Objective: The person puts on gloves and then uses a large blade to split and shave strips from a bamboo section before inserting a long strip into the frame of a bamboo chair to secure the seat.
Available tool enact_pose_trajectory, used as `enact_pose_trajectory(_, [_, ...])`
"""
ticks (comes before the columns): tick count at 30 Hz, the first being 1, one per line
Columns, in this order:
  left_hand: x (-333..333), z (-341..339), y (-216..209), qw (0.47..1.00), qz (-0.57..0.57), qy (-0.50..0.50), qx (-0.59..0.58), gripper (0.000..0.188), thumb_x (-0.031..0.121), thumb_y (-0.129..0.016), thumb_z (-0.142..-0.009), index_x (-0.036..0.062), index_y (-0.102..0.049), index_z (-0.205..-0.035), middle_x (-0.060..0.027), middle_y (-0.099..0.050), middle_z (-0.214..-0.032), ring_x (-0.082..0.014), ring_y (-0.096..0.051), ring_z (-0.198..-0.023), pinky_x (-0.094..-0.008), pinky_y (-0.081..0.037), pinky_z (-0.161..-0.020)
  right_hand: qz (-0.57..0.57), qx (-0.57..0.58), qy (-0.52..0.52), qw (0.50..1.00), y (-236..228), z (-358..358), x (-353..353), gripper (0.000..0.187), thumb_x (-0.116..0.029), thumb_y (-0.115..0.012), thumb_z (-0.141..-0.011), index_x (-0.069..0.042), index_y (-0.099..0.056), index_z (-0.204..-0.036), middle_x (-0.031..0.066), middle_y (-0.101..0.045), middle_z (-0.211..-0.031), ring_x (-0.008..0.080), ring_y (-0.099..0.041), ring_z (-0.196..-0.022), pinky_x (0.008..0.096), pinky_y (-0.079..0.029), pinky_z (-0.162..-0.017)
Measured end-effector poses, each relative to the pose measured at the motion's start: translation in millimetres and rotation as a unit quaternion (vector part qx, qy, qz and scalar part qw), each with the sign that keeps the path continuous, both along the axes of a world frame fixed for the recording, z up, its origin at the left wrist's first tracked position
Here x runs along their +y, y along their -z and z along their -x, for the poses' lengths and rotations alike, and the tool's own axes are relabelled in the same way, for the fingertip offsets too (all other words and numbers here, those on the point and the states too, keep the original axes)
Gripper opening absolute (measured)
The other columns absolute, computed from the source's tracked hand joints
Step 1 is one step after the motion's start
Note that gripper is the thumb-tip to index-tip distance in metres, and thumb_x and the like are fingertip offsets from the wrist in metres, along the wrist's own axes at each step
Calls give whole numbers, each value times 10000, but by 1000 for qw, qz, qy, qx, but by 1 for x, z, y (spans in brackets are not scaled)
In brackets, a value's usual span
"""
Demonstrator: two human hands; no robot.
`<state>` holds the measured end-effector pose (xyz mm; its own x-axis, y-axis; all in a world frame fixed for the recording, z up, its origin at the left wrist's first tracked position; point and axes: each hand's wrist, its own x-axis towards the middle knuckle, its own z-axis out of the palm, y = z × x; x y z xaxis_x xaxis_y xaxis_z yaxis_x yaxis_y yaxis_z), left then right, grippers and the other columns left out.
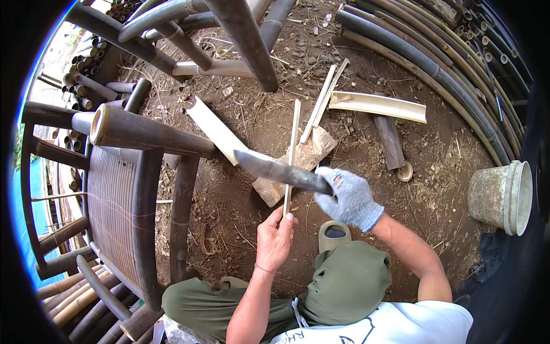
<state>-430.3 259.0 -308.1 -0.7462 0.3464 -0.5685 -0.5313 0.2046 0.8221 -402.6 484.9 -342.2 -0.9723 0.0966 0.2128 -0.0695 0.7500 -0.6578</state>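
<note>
My left hand [275, 238], bare with a thin band at the wrist, is closed around the lower end of a narrow pale bamboo strip [293, 137] that points away from me. In my right hand [347, 199], which wears a grey knitted glove, is the handle of a machete [275, 169]. Its broad, dark blade reaches left and crosses over the strip; whether it touches the strip I cannot tell. Under both lies a wooden block [312, 150] on the dirt. Two more split bamboo strips [322, 103] rest with their near ends by the block's far edge.
Curved bamboo pieces lie left [216, 129] and right [378, 105] of the block, the right one across a short dark bamboo piece [389, 140]. A dark bamboo chair [152, 212] stands at left. Long poles [435, 69] line the far right, above a dirty white bucket [495, 195].
</note>
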Motion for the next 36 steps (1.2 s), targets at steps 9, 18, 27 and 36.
enact_pose_trajectory(9, [-20,-21,-1,991,59,33,116,310,158,-571,-1049,2,-627,-1311,48,-576,-801,-8,-460,-638,-183,-372,-531,-52,-7,-49,997,8,3,-12,496,-586,-724,-825,-103,-616,-854,122,-621,-729,340,-657,-684,445,-522,-617])
enact_pose_trajectory(18, [-48,-51,-60,988,19,23,-149,384,228,-554,-1065,-3,-579,-1371,-18,-609,-756,-37,-460,-530,-194,-372,-454,-64,-113,200,971,-32,52,72,576,-589,-473,-1020,-74,-639,-823,147,-643,-651,276,-651,-549,434,-539,-522])
enact_pose_trajectory(27, [-15,-32,-32,997,-76,19,-28,404,281,-483,-1092,-8,-560,-1364,-4,-562,-658,-28,-395,-424,-199,-327,-368,-73,16,28,997,-10,12,10,498,-582,-657,-902,-101,-605,-786,127,-628,-675,326,-671,-626,421,-543,-570])
enact_pose_trajectory(36, [-11,-26,-21,950,-237,-173,104,265,205,-603,-1017,6,-566,-1188,-89,-610,-993,-170,-618,-828,-314,-534,-691,516,-130,109,840,-30,25,50,267,-273,-635,-1006,-27,-629,-903,2,-561,-612,86,-544,-467,250,-487,-409])
